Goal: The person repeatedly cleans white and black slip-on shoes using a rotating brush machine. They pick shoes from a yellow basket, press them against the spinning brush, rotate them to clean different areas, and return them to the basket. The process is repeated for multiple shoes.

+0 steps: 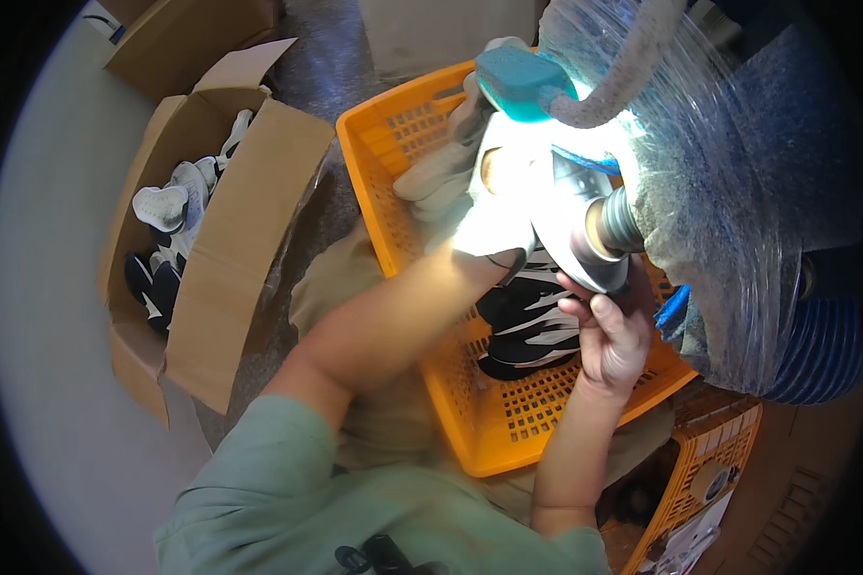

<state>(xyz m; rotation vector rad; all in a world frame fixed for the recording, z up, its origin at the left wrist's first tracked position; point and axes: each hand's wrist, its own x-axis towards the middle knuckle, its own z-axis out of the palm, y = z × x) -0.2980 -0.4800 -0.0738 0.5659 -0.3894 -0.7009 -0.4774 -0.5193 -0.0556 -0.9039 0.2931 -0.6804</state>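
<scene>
Under a bright lamp (pixel 520 81) with a teal head, a pale shoe sole (pixel 568 251) is held up against a round grinding head (pixel 606 226) on a ribbed shaft. My left hand (pixel 497 222) grips the sole's left side; glare washes out most of its fingers, and something dark covers a fingertip. From below, my right hand (pixel 616 337) holds the sole's lower end between thumb and fingers. Beneath both hands, black-and-white soles (pixel 532 331) lie stacked in an orange plastic basket (pixel 470 422). Paler soles (pixel 436 182) rest at its far left.
An open cardboard box (pixel 244 240) with several black and white soles stands on the left. Plastic-wrapped machinery (pixel 719 201) and a blue ribbed hose (pixel 810 355) fill the right. Another orange basket (pixel 705 470) sits at the lower right.
</scene>
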